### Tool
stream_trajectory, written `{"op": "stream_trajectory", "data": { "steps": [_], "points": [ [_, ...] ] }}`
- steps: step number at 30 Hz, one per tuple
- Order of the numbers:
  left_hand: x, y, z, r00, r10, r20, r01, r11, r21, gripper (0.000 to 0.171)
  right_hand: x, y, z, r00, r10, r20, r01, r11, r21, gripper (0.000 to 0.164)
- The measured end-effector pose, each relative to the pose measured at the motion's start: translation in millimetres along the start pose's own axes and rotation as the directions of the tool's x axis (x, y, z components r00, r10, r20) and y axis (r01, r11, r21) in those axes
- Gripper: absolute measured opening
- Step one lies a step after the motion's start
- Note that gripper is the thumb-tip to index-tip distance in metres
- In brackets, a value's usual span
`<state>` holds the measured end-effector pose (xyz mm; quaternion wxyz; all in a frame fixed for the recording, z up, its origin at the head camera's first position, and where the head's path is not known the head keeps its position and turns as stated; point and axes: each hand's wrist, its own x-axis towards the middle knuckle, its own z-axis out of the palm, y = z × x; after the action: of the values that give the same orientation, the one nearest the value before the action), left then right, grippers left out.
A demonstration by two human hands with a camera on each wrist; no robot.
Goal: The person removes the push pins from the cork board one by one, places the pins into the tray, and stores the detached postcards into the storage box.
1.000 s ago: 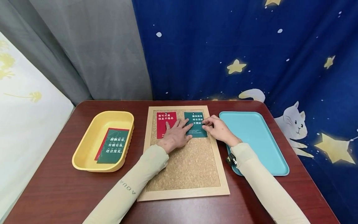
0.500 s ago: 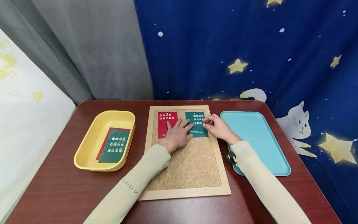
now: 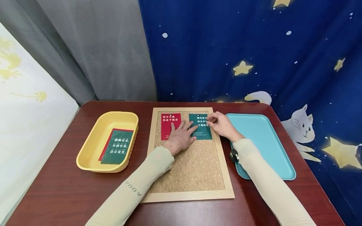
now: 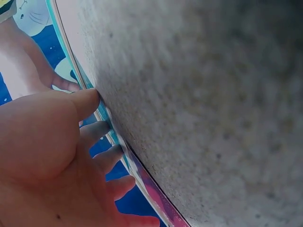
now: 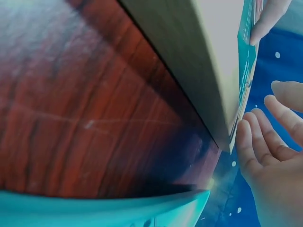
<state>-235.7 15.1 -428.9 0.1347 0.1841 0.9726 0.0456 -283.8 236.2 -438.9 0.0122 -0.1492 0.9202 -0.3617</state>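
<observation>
- Across the dark red table (image 3: pixel 68 188) from me, the green card (image 3: pixel 202 133) is lying on the far right part of the corkboard (image 3: pixel 189 169), with a small dark pin-like spot (image 3: pixel 198 115) showing by its far edge.
- That card is sitting between the two hands: far and right of the left hand (image 3: pixel 181 138), immediately left of the right hand (image 3: pixel 223 125). Its long axis seems to be running near to far, and with a hand at each long edge, neither is looking clearly nearer.
- The left hand is resting flat with fingers spread, grasping nothing; it is overlapping the card's left edge, and its little finger is reaching over the red card (image 3: pixel 167 128) to the left.
- The right hand is bending loosely at the card's right edge, with nothing showing in its grasp; I cannot tell whether it is touching the card.
- Only the head view is showing the yellow bin (image 3: pixel 79 160) on the left, where a second green card (image 3: pixel 117 147) is partly covering a second red card (image 3: pixel 105 149).
- The right wrist view is revealing space between the right thumb and fingers, plus the teal tray (image 5: pixel 104 210) lying apart from the board.
- The left wrist view is mostly showing blurred cork.
</observation>
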Motion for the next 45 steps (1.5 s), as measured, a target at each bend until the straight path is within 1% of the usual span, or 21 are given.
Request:
{"op": "stream_trajectory", "data": {
  "steps": [7, 12, 20, 28, 35, 40, 45],
  "points": [
    [2.4, 0.5, -2.3, 1.000, 0.001, 0.005, -0.001, 1.000, 0.002, 0.061, 9.3, -6.1, 2.9, 1.000, 0.014, 0.024, -0.014, 1.000, 0.004, 0.027],
    [4.0, 0.2, -3.0, 1.000, 0.003, 0.016, -0.003, 1.000, 0.001, 0.061, 15.7, -6.8, 5.9, 0.999, 0.023, 0.029, -0.022, 1.000, -0.021, 0.026],
    [2.1, -1.6, -0.4, 1.000, -0.005, 0.022, 0.005, 1.000, -0.015, 0.062, 23.4, -7.7, 10.1, 0.996, 0.042, 0.074, -0.038, 0.998, -0.051, 0.029],
    [1.0, -4.2, 1.2, 1.000, -0.008, 0.025, 0.009, 1.000, -0.026, 0.062, 32.2, -10.6, 12.9, 0.996, 0.016, 0.088, -0.010, 0.998, -0.066, 0.030],
    [1.5, -4.5, 1.2, 1.000, 0.001, 0.030, 0.000, 1.000, -0.028, 0.062, 35.9, -11.8, 10.5, 0.994, 0.036, 0.099, -0.029, 0.997, -0.077, 0.030],
    [1.7, -3.1, -1.3, 1.000, -0.003, 0.027, 0.003, 1.000, -0.016, 0.062, 37.5, -12.4, 8.4, 0.995, 0.039, 0.093, -0.031, 0.996, -0.081, 0.030],
    [0.2, -2.2, -0.7, 0.999, 0.003, 0.035, -0.002, 1.000, -0.018, 0.063, 37.6, -11.6, 10.9, 0.995, 0.049, 0.091, -0.041, 0.995, -0.089, 0.030]
  ]
}}
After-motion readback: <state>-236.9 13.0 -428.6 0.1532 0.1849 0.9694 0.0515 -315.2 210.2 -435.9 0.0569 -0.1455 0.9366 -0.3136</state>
